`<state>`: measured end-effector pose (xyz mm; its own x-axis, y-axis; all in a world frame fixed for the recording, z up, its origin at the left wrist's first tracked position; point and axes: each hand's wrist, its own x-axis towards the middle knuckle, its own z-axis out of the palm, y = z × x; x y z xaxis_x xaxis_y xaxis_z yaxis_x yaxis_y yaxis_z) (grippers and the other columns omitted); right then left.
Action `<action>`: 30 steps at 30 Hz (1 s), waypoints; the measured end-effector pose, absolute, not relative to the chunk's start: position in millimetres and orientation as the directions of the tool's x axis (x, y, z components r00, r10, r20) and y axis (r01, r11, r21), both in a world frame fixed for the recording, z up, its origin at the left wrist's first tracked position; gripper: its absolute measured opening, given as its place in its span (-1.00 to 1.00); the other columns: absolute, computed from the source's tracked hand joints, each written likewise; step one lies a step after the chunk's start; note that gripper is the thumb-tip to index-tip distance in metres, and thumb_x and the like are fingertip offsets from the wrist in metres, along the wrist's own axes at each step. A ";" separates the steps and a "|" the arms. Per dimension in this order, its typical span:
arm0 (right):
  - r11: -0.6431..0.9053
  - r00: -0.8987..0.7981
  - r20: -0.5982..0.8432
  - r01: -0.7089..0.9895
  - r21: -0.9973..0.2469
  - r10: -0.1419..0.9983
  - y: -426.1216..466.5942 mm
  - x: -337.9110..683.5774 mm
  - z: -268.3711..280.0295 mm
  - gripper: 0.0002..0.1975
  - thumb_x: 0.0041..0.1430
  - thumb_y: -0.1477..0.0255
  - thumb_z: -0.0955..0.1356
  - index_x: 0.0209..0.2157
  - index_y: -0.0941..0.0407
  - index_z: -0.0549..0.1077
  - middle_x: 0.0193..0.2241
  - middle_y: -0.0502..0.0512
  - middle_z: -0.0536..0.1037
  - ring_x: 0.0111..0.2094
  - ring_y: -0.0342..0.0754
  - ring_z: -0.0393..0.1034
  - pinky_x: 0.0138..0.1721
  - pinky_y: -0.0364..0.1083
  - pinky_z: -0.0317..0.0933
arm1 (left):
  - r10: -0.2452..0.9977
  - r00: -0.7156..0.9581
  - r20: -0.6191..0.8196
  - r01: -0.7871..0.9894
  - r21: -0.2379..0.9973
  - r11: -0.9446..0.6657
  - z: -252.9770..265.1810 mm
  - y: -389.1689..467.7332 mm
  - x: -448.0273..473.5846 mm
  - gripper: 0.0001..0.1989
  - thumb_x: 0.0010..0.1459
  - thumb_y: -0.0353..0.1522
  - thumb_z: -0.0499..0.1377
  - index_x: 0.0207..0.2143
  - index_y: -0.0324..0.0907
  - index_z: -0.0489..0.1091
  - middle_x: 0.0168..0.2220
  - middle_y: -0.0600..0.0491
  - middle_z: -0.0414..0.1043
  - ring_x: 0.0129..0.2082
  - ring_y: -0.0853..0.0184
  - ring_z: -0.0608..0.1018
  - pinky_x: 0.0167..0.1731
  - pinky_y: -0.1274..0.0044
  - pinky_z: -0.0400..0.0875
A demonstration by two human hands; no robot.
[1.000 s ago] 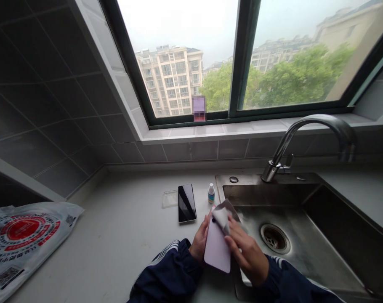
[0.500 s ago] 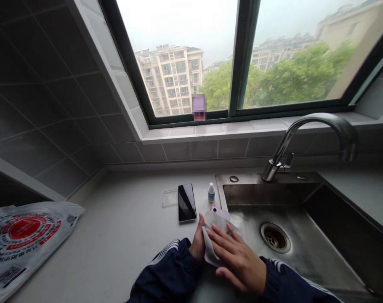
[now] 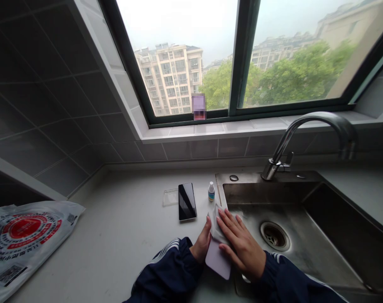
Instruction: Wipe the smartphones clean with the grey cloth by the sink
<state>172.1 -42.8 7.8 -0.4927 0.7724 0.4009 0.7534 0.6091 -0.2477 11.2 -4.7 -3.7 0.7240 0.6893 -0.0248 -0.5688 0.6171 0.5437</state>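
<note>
A pale purple phone (image 3: 217, 261) is held tilted in my left hand (image 3: 201, 244), its thumb along the left edge. My right hand (image 3: 240, 242) holds a white tissue (image 3: 217, 223) against the upper part of the phone, its fingers long and flat over it. The lower part of the phone shows bare, and its top end is covered. Just beyond my hands stands a small white-capped bottle (image 3: 211, 192) with a blue label. Left of the bottle lies a dark-screened phone (image 3: 187, 202), beside a clear flat case (image 3: 170, 197).
At my right is a steel sink (image 3: 221, 187) with a drain (image 3: 275, 236) and a curved chrome faucet (image 3: 275, 158). A plastic bag (image 3: 24, 240) with red print lies on the left of the pale counter (image 3: 125, 235). The window (image 3: 235, 63) is ahead.
My right hand has slid the tissue toward the far end of the purple phone, uncovering its lower part. My left hand has shifted slightly right. The bottle and dark-screened phone stay put.
</note>
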 end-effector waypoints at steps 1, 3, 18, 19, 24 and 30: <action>0.606 -0.491 0.397 0.755 -0.250 0.776 -43.1 171.6 7.3 -0.34 0.33 0.30 0.20 0.35 0.19 -0.10 0.34 0.27 -0.11 0.34 0.21 -0.24 0.25 0.24 -0.12 | 0.696 0.718 -0.028 -0.572 0.545 0.613 -4.5 -4.2 11.4 -0.33 0.17 0.03 0.02 0.21 -0.17 0.20 0.21 -0.06 0.25 0.30 0.22 0.14 0.28 0.42 -0.11; 0.606 -0.497 0.385 0.755 -0.251 0.778 -44.1 170.3 6.7 -0.35 0.33 0.30 0.20 0.35 0.20 -0.09 0.34 0.28 -0.12 0.34 0.22 -0.26 0.25 0.26 -0.14 | 0.713 0.700 -0.036 -0.586 0.541 0.603 -6.4 -3.1 11.7 -0.34 0.18 0.02 0.02 0.19 -0.19 0.23 0.19 -0.06 0.29 0.29 0.23 0.17 0.28 0.44 -0.11; 0.742 -0.602 0.442 0.602 -0.295 0.665 -53.7 160.0 15.7 -0.50 0.35 0.28 0.18 0.26 0.16 0.19 0.27 0.18 0.16 0.33 0.12 -0.11 0.31 0.20 -0.34 | 0.698 0.684 -0.211 -0.592 0.398 0.701 6.8 -2.5 7.3 -0.23 0.13 0.12 -0.03 0.04 -0.37 0.35 -0.10 -0.21 0.51 0.09 0.13 0.44 0.19 0.37 0.13; 0.729 -0.585 0.448 0.620 -0.291 0.676 -52.6 160.4 14.0 -0.49 0.35 0.29 0.18 0.27 0.16 0.17 0.28 0.18 0.14 0.33 0.12 -0.12 0.30 0.20 -0.33 | 0.704 0.683 -0.194 -0.593 0.416 0.690 5.0 -2.3 7.7 -0.24 0.14 0.11 -0.03 0.04 -0.36 0.36 -0.08 -0.21 0.50 0.10 0.13 0.43 0.19 0.37 0.13; 0.650 -0.505 0.449 0.711 -0.267 0.737 -45.5 166.1 5.6 -0.43 0.35 0.30 0.19 0.32 0.15 0.04 0.30 0.20 0.05 0.32 0.13 -0.12 0.28 0.18 -0.20 | 0.733 0.669 -0.121 -0.601 0.493 0.629 -0.4 -0.6 10.5 -0.28 0.11 0.11 0.02 0.09 -0.26 0.34 0.04 -0.15 0.43 0.18 0.14 0.33 0.22 0.37 0.08; 0.544 -0.406 0.436 0.798 -0.258 0.803 -39.0 175.0 1.9 -0.39 0.35 0.33 0.17 0.34 0.19 -0.08 0.32 0.26 -0.03 0.33 0.18 -0.16 0.24 0.26 -0.11 | 0.644 0.764 -0.037 -0.523 0.550 0.651 2.5 -2.6 8.7 -0.36 0.09 0.09 0.05 0.07 -0.11 0.38 0.13 -0.04 0.36 0.28 0.17 0.18 0.24 0.38 0.01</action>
